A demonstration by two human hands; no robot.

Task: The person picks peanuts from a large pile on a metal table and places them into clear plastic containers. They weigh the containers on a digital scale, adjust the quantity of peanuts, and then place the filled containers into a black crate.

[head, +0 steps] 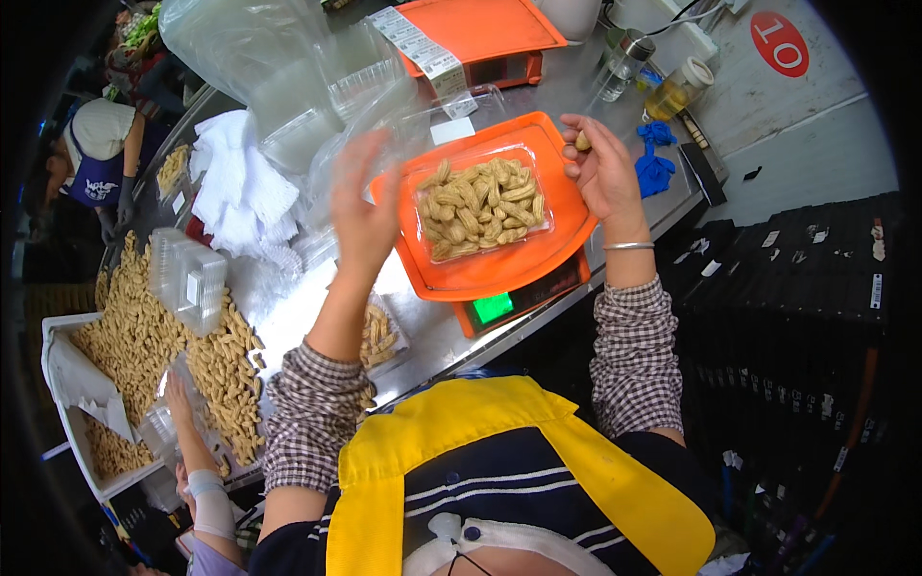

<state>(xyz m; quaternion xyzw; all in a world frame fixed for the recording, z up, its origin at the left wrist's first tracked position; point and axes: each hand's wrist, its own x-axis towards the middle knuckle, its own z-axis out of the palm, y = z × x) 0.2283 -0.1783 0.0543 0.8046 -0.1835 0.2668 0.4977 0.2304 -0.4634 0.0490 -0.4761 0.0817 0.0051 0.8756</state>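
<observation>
A clear plastic tray full of unshelled peanuts [479,205] rests on the orange pan [461,281] of a weighing scale, whose green display [493,308] is lit. My right hand [601,169], wearing a silver bangle, is raised at the pan's right edge with a single peanut [582,141] between thumb and fingers. Blurred and with fingers apart, my left hand [366,209] hovers by the pan's left edge and holds nothing. Below that hand, partly hidden by my forearm, another clear tray of peanuts [378,335] lies on the metal table [292,317].
Loose peanuts [223,374] and stacked clear trays [189,281] lie left, beside a white foam box [54,353]. A co-worker's hand [176,396] reaches in there. White netting [241,180], a second orange scale [482,32], jars [681,86] and blue gloves [654,162] lie farther back.
</observation>
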